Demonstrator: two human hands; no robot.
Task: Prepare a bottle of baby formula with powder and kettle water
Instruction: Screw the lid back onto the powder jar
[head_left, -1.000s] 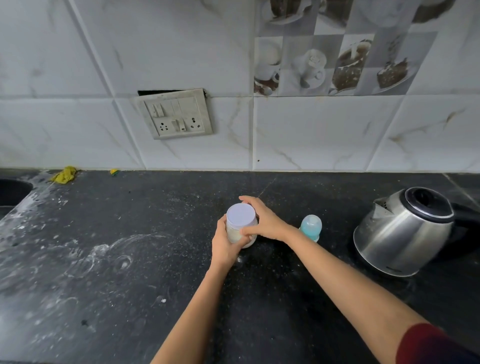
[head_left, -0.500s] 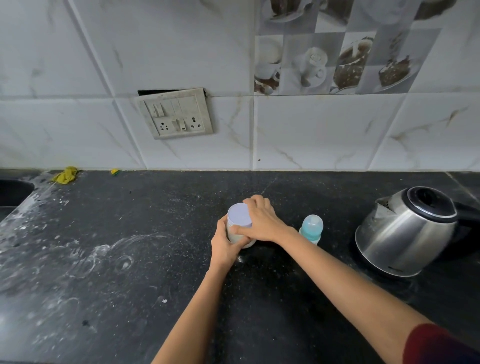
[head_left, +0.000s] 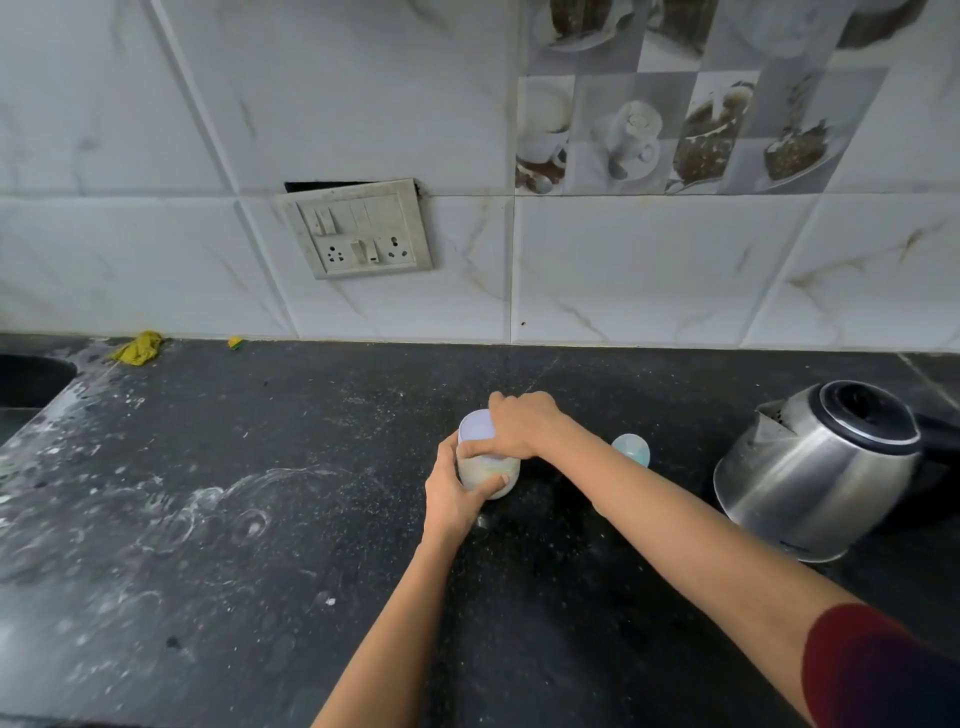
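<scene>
Showing pale powder (head_left: 480, 474) through clear walls, a lilac-lidded jar (head_left: 496, 467)

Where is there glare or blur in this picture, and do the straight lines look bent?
Head view: glare streaks the kettle; wall tile seams splay outward, a wide-angle effect; the printed tiles at top right look soft; the left hand and right hand gripping the powder jar look sharp.

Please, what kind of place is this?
Probably a home kitchen: a dark stone countertop against a tiled wall, a steel kettle standing on it, a sink edge at far left. The left hand holds a powder jar; the right hand grips its lid.
</scene>
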